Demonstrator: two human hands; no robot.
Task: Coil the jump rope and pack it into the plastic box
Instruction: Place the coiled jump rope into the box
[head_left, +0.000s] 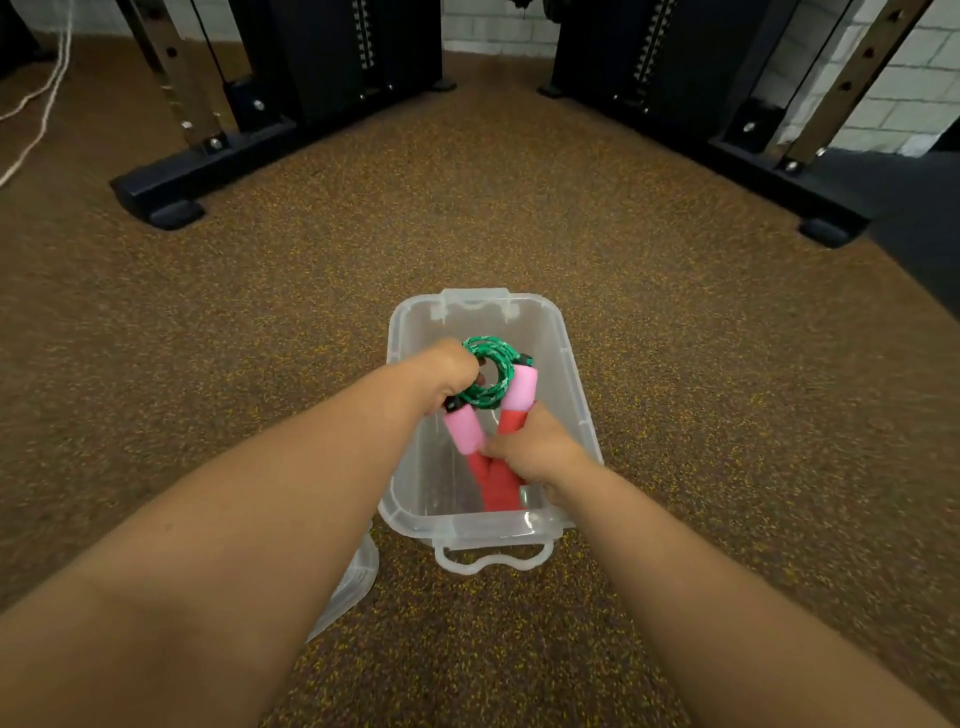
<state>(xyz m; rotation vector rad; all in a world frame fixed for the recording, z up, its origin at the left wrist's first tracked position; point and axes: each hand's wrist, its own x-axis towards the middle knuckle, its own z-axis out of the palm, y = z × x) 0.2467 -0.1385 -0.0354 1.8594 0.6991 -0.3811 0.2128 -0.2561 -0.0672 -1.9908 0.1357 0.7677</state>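
Note:
A clear plastic box (563, 364) stands open on the speckled brown floor at the centre. The jump rope has a green braided cord wound into a small coil (491, 371) and two handles, pink above and red below (467, 434). My left hand (447, 371) is closed around the left side of the coil, over the box. My right hand (535, 449) grips the red ends of both handles, which point down into the box. The rope is held inside the box opening, above its bottom.
The box's clear lid (353, 577) lies on the floor under my left forearm, partly hidden. Black gym machine frames stand at the back left (208, 161) and back right (779, 156). A white cord (36, 119) trails at the far left.

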